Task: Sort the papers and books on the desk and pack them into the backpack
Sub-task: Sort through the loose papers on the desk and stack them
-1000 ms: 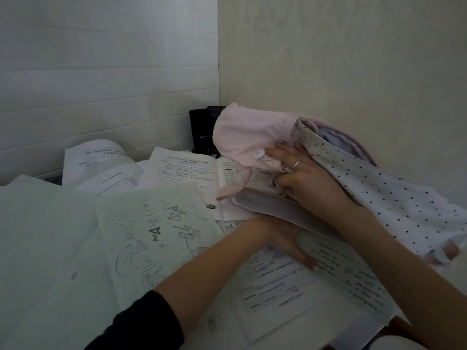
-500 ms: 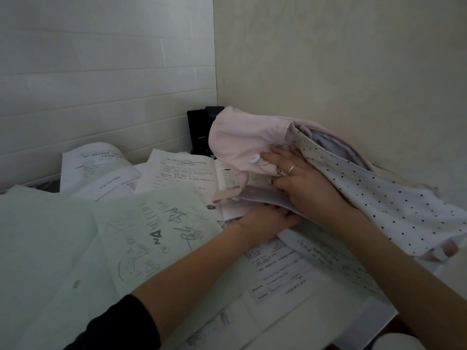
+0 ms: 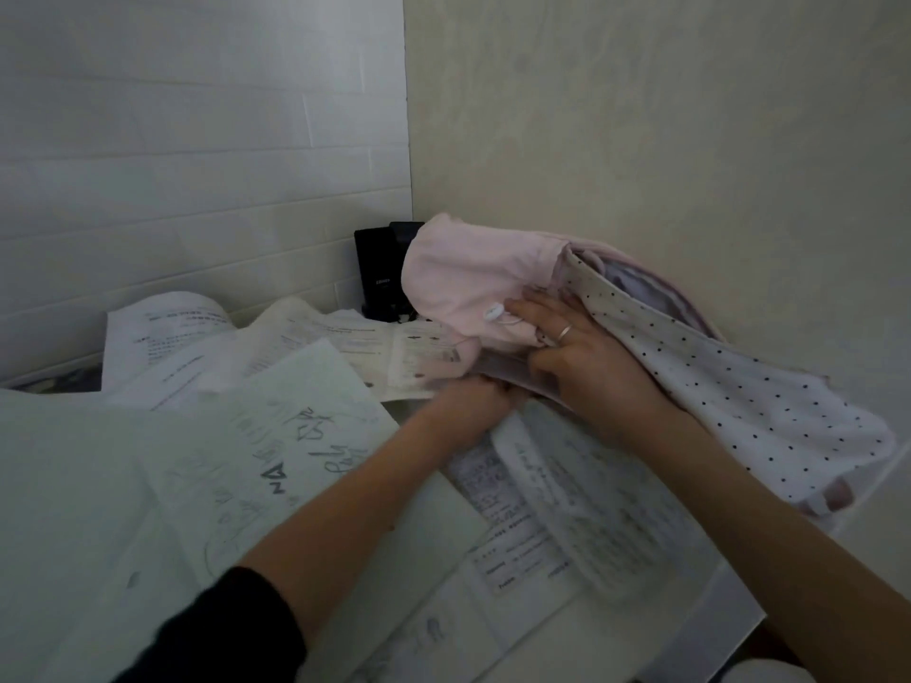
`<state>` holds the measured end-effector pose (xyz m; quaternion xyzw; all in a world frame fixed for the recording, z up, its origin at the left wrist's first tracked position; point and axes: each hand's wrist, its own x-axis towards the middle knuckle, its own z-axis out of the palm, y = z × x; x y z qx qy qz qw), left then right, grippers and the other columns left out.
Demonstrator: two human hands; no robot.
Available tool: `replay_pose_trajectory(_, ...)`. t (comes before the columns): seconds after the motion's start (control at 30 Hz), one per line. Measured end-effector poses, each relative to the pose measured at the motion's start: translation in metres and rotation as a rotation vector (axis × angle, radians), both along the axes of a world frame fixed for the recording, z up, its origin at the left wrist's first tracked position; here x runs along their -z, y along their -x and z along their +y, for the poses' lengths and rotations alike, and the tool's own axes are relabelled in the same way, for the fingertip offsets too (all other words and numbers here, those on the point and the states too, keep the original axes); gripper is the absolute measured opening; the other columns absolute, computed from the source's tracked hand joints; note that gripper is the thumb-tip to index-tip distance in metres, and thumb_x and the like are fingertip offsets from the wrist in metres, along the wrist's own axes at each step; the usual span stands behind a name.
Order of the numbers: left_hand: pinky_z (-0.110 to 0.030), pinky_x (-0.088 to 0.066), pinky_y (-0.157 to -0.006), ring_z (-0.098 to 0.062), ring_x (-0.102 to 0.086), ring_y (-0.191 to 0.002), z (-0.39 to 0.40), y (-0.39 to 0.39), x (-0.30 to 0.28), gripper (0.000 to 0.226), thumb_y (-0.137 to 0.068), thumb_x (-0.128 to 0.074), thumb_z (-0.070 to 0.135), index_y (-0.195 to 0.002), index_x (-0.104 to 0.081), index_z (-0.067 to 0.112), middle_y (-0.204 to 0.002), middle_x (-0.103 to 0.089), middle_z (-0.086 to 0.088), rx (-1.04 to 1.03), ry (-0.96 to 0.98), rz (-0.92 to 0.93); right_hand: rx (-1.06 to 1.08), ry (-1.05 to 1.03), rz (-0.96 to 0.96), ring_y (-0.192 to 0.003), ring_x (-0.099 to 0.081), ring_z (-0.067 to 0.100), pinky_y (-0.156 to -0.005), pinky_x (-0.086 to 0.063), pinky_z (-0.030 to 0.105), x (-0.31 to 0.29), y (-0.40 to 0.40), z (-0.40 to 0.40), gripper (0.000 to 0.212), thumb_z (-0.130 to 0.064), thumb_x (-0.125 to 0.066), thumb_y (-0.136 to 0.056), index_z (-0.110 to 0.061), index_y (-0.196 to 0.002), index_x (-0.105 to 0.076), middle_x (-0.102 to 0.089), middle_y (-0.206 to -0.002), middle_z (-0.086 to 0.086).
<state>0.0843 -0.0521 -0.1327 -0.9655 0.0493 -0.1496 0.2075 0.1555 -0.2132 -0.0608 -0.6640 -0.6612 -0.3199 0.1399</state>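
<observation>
Plainly, the right hand (image 3: 586, 372) grips the pink backpack's (image 3: 473, 278) opening at two o'clock; the left hand (image 3: 473, 401), fingers hidden, feeds the printed papers (image 3: 581, 490) toward it. Sheets could buckle if the fabric mouth sags.

Pale desk (image 3: 434, 534) covered by loose papers, scribbled sheet (image 3: 276, 456) left of a printed form (image 3: 581, 525), open booklet (image 3: 394, 352) behind it, pink backpack (image 3: 473, 273) and black device (image 3: 379, 268) further behind, in the corner
</observation>
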Motion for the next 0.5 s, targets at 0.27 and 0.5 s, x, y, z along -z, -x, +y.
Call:
replay_pose_trajectory(0.27,-0.036,-0.058,-0.066,-0.025,-0.072,-0.086,0.082,0.148,-0.023,0.047,-0.064,-0.077,0.039,-0.106,-0.066,0.02,-0.101,-0.073,-0.008,0.034,0.117,-0.241,-0.029,-0.044,-0.018,-0.122,-0.05,0.041,-0.114,-0.015,0.033,0.009,0.01,0.01,0.034,-0.014,-0.042,-0.087,-0.006,-0.064,-0.066,-0.057,-0.13,0.019)
replay_pose_trajectory(0.5,-0.022,-0.009,-0.115,-0.021,-0.06,-0.108,0.111,0.208,-0.01,0.053,-0.098,-0.028,0.048,-0.106,-0.07,0.017,-0.11,-0.07,-0.006,-0.128,0.391,-0.407,-0.008,0.03,0.004,-0.123,-0.049,0.042,-0.109,-0.032,0.042,0.037,0.011,0.031,0.03,-0.005,-0.042,-0.082,-0.005,-0.073,-0.071,-0.056,-0.131,0.017)
